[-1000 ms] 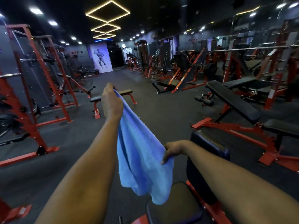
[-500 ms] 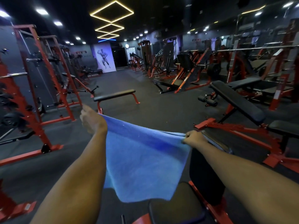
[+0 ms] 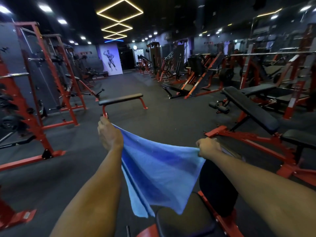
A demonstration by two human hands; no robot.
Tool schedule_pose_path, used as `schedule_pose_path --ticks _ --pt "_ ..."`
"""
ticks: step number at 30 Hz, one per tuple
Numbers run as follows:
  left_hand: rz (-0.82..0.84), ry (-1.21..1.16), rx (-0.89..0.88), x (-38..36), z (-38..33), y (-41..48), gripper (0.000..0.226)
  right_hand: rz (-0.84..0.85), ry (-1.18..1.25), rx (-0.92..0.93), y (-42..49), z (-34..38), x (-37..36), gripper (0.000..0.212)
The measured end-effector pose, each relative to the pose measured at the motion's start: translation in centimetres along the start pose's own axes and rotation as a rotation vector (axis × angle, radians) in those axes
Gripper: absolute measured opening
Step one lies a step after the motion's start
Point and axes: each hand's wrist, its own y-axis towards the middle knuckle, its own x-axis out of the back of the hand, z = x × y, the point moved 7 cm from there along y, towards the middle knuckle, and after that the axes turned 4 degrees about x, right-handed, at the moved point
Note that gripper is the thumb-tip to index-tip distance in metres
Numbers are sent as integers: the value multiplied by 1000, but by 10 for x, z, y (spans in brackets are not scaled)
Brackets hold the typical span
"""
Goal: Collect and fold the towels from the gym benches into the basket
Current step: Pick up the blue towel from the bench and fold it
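A light blue towel hangs spread in the air in front of me, its lower corners drooping over a black padded bench with a red frame. My left hand grips the towel's upper left corner, arm stretched forward. My right hand grips the upper right corner, a little lower than the left. The top edge sags between the two hands. No basket is in view.
A flat black bench on red legs stands on the dark floor ahead. An incline bench with a red base is at the right. Red racks with weight plates line the left; more machines fill the far right.
A second ago the towel hung bunched from my raised left hand. My hands have moved apart and level, spreading it wide; since then the top edge has slackened a little.
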Motion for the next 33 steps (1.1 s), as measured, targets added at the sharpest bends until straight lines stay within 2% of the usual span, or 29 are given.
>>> schedule_pose_path --ticks 3,6,8,10,15,19,22,25,28,33 --pt "-29 -11 -5 7 0 6 35 115 -55 58 -2 -3 -12 15" --pt "-62 9 -20 11 -3 8 32 205 -61 49 -2 -4 -21 41" --pt "-83 24 -29 11 -4 8 30 189 -46 -6 -1 -7 -25 52" --pt "-86 34 -38 9 -5 6 29 159 0 -75 -4 -12 -27 49" --pt "-112 0 -53 13 -6 -2 35 -72 271 -240 -6 -22 -17 59" --pt "-164 -40 -108 19 -4 -12 29 -141 358 -430 -7 -32 -8 48" --pt "-170 -69 -124 19 -3 -17 34 -161 397 -545 -11 -38 -5 35" --pt "-171 -52 -113 20 -2 -19 38 -223 391 -536 -7 -38 0 27" --pt "-147 -20 -87 15 6 -20 37 -270 368 -532 -5 -38 3 30" --pt "-146 19 -39 14 18 -19 36 -245 378 -567 -5 -46 -5 30"
